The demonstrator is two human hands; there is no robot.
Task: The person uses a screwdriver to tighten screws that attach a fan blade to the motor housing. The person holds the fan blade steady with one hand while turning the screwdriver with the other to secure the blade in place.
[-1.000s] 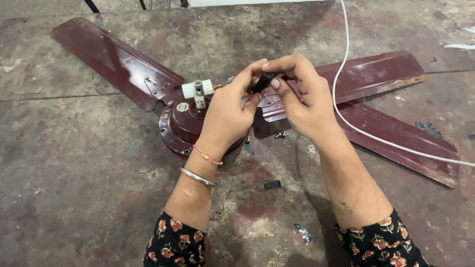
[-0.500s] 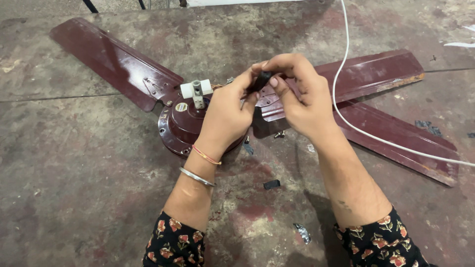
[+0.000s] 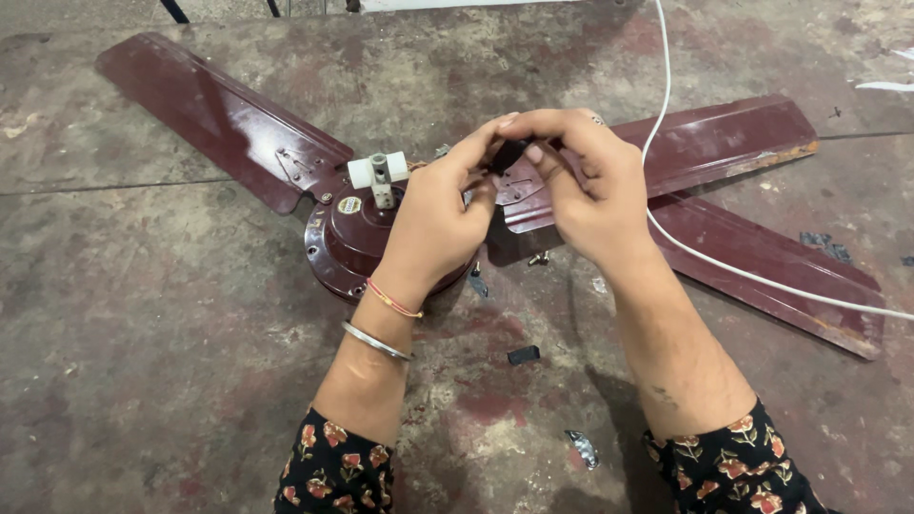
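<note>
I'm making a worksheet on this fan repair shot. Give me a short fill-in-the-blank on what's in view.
1. The ceiling fan lying on the floor has ____ blades.
2. Both hands, left hand and right hand, pinch a small ____-coloured piece.
3. The cable crossing the right blades is ____.

Missing words: three; black; white

both hands (image 3: 519, 195) pinching black piece (image 3: 507, 152), maroon fan (image 3: 354, 233)

A white cable (image 3: 724, 266) runs from the top of the frame down to the right edge. A small black scrap (image 3: 523, 355) lies at lower centre on the stained concrete floor (image 3: 143, 362), a crumpled silvery bit (image 3: 583, 447) below it, dark debris (image 3: 824, 245) at the right, and two dark legs (image 3: 174, 9) at upper left.
</note>
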